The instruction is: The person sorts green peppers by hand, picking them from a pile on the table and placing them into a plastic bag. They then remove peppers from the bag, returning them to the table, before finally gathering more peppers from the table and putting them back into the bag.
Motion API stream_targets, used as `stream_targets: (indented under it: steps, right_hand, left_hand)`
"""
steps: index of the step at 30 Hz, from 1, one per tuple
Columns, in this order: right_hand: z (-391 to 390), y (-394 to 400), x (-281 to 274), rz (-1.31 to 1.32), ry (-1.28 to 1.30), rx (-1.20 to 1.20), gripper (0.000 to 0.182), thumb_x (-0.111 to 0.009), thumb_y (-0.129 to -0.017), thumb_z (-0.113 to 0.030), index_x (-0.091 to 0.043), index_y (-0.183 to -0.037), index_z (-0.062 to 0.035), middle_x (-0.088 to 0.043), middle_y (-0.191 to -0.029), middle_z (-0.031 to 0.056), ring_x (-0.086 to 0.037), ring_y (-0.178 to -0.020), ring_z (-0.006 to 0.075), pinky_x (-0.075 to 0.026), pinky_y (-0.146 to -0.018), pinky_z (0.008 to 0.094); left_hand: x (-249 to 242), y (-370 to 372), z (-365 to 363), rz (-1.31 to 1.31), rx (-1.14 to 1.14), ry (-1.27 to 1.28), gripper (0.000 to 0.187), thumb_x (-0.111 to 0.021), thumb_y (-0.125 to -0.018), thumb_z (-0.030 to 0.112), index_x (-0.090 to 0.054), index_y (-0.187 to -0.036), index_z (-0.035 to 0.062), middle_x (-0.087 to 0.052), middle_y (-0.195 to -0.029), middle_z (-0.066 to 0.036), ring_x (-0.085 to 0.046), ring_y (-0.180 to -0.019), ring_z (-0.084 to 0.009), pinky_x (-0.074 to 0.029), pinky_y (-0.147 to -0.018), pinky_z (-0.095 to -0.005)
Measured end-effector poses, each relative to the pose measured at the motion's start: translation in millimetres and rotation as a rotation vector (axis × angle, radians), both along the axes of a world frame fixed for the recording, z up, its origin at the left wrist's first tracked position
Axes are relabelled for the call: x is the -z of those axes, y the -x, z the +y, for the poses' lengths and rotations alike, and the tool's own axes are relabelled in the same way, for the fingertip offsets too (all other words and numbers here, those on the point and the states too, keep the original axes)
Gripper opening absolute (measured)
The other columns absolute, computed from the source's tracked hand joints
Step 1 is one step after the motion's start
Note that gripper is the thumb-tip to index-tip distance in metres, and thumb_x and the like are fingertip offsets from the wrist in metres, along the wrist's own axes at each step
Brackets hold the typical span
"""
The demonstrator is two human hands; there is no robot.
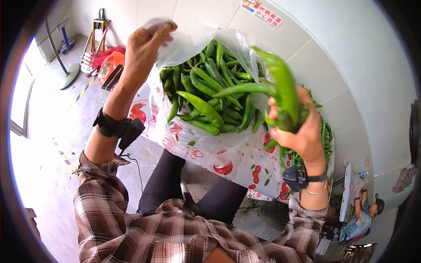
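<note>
A clear plastic bag (175,55) lies open on the table, with many green peppers (208,87) inside. My left hand (151,39) pinches the upper left edge of the bag and holds it up. To the right of the bag's opening, my right hand (298,127) is wrapped round a bunch of green peppers (283,83), raised above the table. Its fingers are partly hidden by the peppers. More green peppers (325,136) lie on the table behind and beside my right wrist.
A patterned tablecloth (245,164) covers the table, which stands by a tiled wall (302,57). On the floor at left are a red bag (112,63) and a stand base (70,76). Another person (362,219) sits at the far right near a second table (346,193).
</note>
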State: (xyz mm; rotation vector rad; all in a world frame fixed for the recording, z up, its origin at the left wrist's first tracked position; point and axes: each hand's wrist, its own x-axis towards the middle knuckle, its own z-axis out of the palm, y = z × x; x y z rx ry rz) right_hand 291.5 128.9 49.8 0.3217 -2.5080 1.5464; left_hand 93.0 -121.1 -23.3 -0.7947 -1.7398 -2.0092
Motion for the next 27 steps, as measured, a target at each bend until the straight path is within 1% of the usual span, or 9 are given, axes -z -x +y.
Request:
stream_targets:
  steps: [3,7,8,11,12,17,19,21,27]
  right_hand:
    - [-21.5,45.5,6.1,0.292,-0.504,-0.019,0.057,-0.063,-0.064,-0.002,-0.045,-0.118,-0.0089,-0.058,-0.099,0.011,-0.059,-0.089,0.0219,-0.045,-0.079,0.0299]
    - [-18.6,110.5,33.7,0.366,-0.882,0.058,0.066,-0.065,-0.066,-0.008,-0.036,-0.125,-0.0083,-0.053,-0.113,0.0141,-0.053,-0.099,0.0346,-0.046,-0.081,0.0374]
    - [-15.0,125.8,41.0,0.402,-1.091,0.133,0.072,-0.066,-0.067,-0.011,-0.031,-0.129,-0.0077,-0.05,-0.117,0.0159,-0.05,-0.103,0.0378,-0.045,-0.083,0.0397]
    - [12.8,170.8,55.6,0.345,-0.903,0.185,0.084,-0.069,-0.066,-0.013,-0.021,-0.134,-0.0036,-0.045,-0.122,0.0205,-0.046,-0.106,0.0398,-0.042,-0.088,0.0405]
    - [18.7,175.8,52.9,0.289,-0.95,0.192,0.089,-0.069,-0.066,-0.013,-0.016,-0.136,0.0015,-0.039,-0.127,0.025,-0.042,-0.114,0.0388,-0.037,-0.096,0.0387]
    - [38.8,168.0,58.5,0.126,-0.871,0.178,0.091,-0.069,-0.068,-0.016,-0.013,-0.136,0.0042,-0.026,-0.138,0.0251,-0.028,-0.128,0.0337,-0.031,-0.103,0.0335]
    - [48.6,154.3,58.8,0.23,-0.853,0.142,0.087,-0.067,-0.069,-0.019,-0.016,-0.136,0.0037,-0.027,-0.137,0.0245,-0.03,-0.127,0.0338,-0.031,-0.102,0.0343]
    - [58.3,134.1,57.3,0.309,-0.789,0.139,0.079,-0.065,-0.071,-0.018,-0.021,-0.135,-0.0017,-0.031,-0.136,0.0228,-0.031,-0.126,0.0347,-0.031,-0.101,0.0364]
    - [94.2,21.8,44.6,0.338,-0.603,0.361,0.058,-0.062,-0.074,-0.014,-0.039,-0.125,-0.0023,-0.043,-0.126,0.0184,-0.056,-0.097,0.0277,-0.045,-0.085,0.0334]
  left_hand:
    - [-15.1,10.6,-4.3,-0.002,0.075,-0.184,0.025,-0.054,-0.089,0.023,-0.062,-0.097,0.0002,-0.063,-0.09,-0.004,-0.056,-0.078,-0.0094,-0.044,-0.073,-0.0224]
    - [-43.2,21.5,-12.8,0.033,0.076,-0.378,0.024,-0.053,-0.089,0.017,-0.06,-0.097,-0.0048,-0.062,-0.093,-0.008,-0.057,-0.079,-0.0118,-0.046,-0.075,-0.0251]
    - [-57.8,3.5,-6.3,0.047,0.115,-0.426,0.02,-0.057,-0.087,0.021,-0.061,-0.087,0.0019,-0.059,-0.082,-0.003,-0.054,-0.072,-0.0093,-0.043,-0.066,-0.0232]
    - [-58.7,-1.0,-5.5,0.078,0.12,-0.37,0.022,-0.053,-0.09,0.021,-0.059,-0.089,-0.0002,-0.058,-0.08,-0.002,-0.053,-0.072,-0.0072,-0.044,-0.065,-0.0209]
    - [-51.5,8.8,-10.4,0.08,0.119,-0.358,0.025,-0.053,-0.089,0.018,-0.06,-0.097,-0.0042,-0.062,-0.093,-0.008,-0.056,-0.078,-0.0116,-0.046,-0.074,-0.0251]
    - [-19.7,0.0,-9.5,-0.001,0.052,-0.291,0.025,-0.051,-0.091,0.02,-0.062,-0.096,-0.0017,-0.061,-0.084,-0.004,-0.054,-0.074,-0.0094,-0.044,-0.072,-0.0236]
    - [-9.2,5.2,-19.1,-0.079,0.0,-0.258,0.02,-0.054,-0.086,0.009,-0.06,-0.103,-0.0004,-0.061,-0.087,-0.005,-0.056,-0.073,-0.012,-0.047,-0.072,-0.0229]
    - [7.3,-1.8,-24.7,0.437,-0.557,0.395,0.031,-0.053,-0.08,-0.003,-0.057,-0.11,0.0047,-0.059,-0.087,-0.004,-0.055,-0.075,-0.0125,-0.047,-0.07,-0.0241]
    - [61.4,6.1,-43.8,0.327,-0.755,0.778,0.047,-0.05,-0.08,-0.008,-0.05,-0.123,0.0107,-0.059,-0.093,-0.007,-0.055,-0.082,-0.0145,-0.045,-0.073,-0.0283]
